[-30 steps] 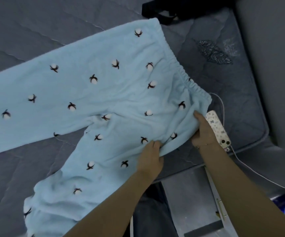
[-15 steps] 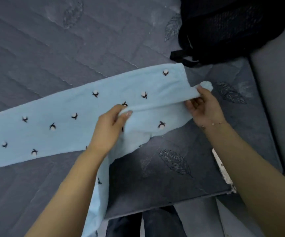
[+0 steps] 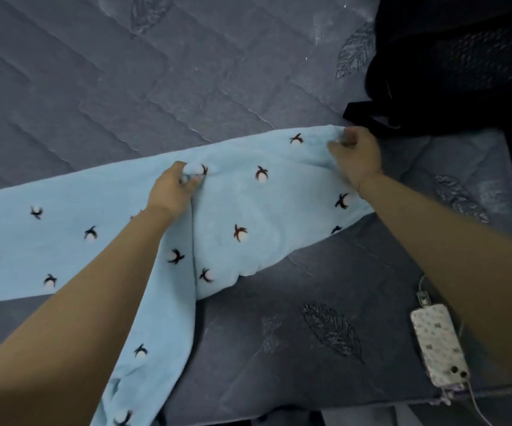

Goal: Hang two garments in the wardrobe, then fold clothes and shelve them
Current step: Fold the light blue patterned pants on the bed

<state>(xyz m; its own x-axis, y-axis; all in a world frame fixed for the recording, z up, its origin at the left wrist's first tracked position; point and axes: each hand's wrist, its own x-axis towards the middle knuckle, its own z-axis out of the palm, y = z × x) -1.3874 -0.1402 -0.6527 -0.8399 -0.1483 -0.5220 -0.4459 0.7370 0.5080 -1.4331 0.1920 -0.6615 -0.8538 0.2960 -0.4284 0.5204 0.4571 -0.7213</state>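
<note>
Gripping the blue trousers on the bed, left hand mid-fabric, right hand at their far corner.

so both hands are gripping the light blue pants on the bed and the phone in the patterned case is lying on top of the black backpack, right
Not quite. The left hand and right hand do grip the light blue pants on the bed, but the phone in the patterned case lies on the bedcover near the bed's edge, well apart from the black backpack. The head view shows this.

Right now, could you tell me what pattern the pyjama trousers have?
Light blue pyjama trousers with small white puffs on dark sprigs, clearest in the head view.
</note>
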